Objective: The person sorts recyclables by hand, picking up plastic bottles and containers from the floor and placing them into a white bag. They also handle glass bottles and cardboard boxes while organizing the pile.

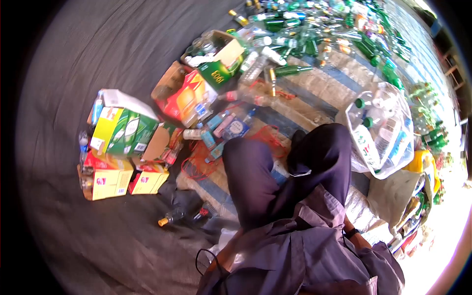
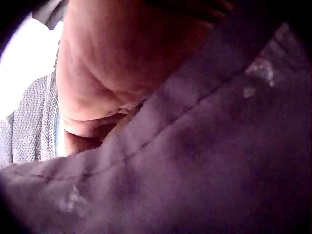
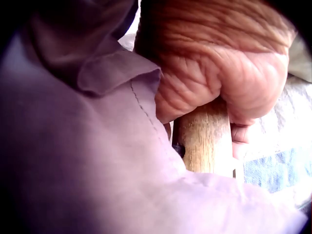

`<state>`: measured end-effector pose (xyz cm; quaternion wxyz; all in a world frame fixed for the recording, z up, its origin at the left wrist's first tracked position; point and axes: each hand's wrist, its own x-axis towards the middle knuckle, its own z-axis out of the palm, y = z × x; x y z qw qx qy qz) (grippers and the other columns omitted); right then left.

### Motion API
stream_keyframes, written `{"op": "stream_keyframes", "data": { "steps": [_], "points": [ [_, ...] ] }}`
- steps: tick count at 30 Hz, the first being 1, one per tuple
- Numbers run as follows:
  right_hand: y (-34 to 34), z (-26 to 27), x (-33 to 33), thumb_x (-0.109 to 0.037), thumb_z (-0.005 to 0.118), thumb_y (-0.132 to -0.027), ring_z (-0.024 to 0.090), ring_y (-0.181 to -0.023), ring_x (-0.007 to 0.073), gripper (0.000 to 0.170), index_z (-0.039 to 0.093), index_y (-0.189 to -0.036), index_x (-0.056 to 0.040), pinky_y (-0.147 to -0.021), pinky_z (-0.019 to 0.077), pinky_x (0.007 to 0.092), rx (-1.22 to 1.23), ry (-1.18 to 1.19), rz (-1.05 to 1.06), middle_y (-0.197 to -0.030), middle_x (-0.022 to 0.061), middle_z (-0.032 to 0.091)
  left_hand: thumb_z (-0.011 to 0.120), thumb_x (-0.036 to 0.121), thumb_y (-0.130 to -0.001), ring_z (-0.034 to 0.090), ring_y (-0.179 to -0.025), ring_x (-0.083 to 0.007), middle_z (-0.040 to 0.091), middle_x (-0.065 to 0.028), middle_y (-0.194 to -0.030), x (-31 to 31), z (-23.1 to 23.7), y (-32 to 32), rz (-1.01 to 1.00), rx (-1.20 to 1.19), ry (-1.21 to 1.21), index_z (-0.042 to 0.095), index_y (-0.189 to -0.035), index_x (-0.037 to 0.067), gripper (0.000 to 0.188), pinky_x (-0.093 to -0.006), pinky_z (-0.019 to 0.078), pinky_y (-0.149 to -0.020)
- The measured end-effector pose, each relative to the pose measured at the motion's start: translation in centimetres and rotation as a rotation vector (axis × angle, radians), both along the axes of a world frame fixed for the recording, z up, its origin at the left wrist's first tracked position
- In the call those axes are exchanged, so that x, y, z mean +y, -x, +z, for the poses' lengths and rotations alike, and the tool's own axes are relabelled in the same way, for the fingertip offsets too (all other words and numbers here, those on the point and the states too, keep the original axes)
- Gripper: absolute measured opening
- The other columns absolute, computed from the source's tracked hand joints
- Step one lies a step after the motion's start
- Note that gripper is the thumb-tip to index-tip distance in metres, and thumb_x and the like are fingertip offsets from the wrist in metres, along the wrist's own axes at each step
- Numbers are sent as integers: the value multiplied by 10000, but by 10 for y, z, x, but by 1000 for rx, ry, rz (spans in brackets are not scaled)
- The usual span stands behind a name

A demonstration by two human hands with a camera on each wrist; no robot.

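My right hand (image 3: 219,63) grips a pale wooden bar (image 3: 207,139) in the right wrist view, its palm over the wood and curled fingertips showing at the far side. The loose purple-grey shirt (image 3: 107,161) covers the bar's lower part. Much of my left hand (image 2: 126,53) shows in the left wrist view, but its fingers run behind the shirt hem (image 2: 161,131), and I cannot tell what they hold. Both hands are hidden in the head view, where the forearms go down beside the hips and a dark band (image 1: 352,232) circles one wrist.
A clear bag of plastic bottles (image 1: 378,132) stands right of the knees. Opened cartons (image 1: 125,130) with bottles sit at left; red netting (image 1: 199,162) and small bottles lie before the legs. Many green and clear bottles (image 1: 309,44) are heaped on the striped sheet (image 1: 314,93).
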<state>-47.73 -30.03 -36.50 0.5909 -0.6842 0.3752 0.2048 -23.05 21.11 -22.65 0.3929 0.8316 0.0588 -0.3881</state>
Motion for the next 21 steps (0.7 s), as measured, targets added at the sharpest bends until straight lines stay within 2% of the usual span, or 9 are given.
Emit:
{"op": "stream_keyframes", "data": {
  "steps": [4, 5, 8, 10, 12, 15, 16, 17, 21],
  "points": [
    [13, -1, 5, -329, 674, -873, 729, -985, 310, 428, 724, -1107, 26, -859, 555, 442, -153, 85, 64, -1062, 248, 738, 602, 297, -992, 653, -1051, -272, 656, -120, -1166, -26, 2, -33, 5, -22, 78, 619, -1190, 16, 345, -392, 523, -902],
    [24, 11, 3, -329, 674, -873, 729, -985, 310, 428, 724, -1107, 26, -859, 555, 442, -136, 121, -18, -1062, 248, 738, 602, 297, -993, 652, -1051, -272, 656, -121, -1168, -33, 4, -42, 12, -23, 98, 618, -1192, 15, 346, -391, 522, -903],
    [-17, 46, 16, -304, 596, -879, 682, -1029, 453, 359, 728, -1034, -9, -852, 545, 518, 61, 311, 314, -1093, 278, 704, 601, 295, -994, 652, -1052, -271, 654, -121, -1173, -54, 11, -64, 45, -21, 148, 617, -1197, 12, 348, -388, 522, -904],
    [-27, 65, 23, -304, 591, -869, 687, -1010, 448, 371, 724, -1033, 1, -841, 548, 507, 61, 380, 252, -1067, 283, 705, 600, 294, -995, 652, -1053, -271, 653, -121, -1176, -71, 15, -77, 63, -25, 169, 616, -1200, 11, 350, -387, 522, -905],
    [-30, 68, 22, -313, 585, -870, 683, -1021, 442, 381, 718, -1027, 8, -848, 544, 499, -54, 332, 311, -1059, 287, 701, 599, 293, -997, 652, -1053, -271, 652, -122, -1179, -83, 21, -86, 86, -22, 191, 615, -1203, 9, 351, -385, 522, -906],
    [-37, 73, 22, -365, 577, -910, 671, -1066, 428, 392, 705, -1123, -62, -884, 528, 500, -62, 285, 323, -1113, 268, 697, 597, 291, -998, 652, -1054, -270, 650, -122, -1184, -98, 28, -95, 127, -22, 222, 614, -1208, 7, 354, -383, 521, -908],
    [-30, 54, 23, -376, 571, -919, 669, -1069, 429, 392, 701, -1154, -92, -889, 525, 501, -45, 267, 310, -1123, 257, 698, 597, 291, -999, 652, -1054, -270, 650, -122, -1186, -101, 32, -97, 144, -19, 230, 613, -1210, 6, 355, -382, 521, -908],
    [-17, -3, 26, -367, 558, -932, 666, -1071, 428, 374, 694, -1186, -128, -900, 520, 500, -50, 293, 339, -1127, 229, 706, 596, 290, -999, 652, -1055, -270, 649, -122, -1188, -105, 34, -99, 161, -19, 241, 613, -1211, 5, 355, -381, 521, -909],
    [-30, 48, 29, -300, 547, -942, 670, -1046, 425, 330, 703, -1147, -93, -899, 516, 495, -102, 283, 246, -1108, 214, 710, 594, 288, -1002, 651, -1056, -269, 647, -123, -1195, -114, 46, -106, 238, -21, 294, 611, -1218, 2, 359, -378, 520, -911]
  ]
}}
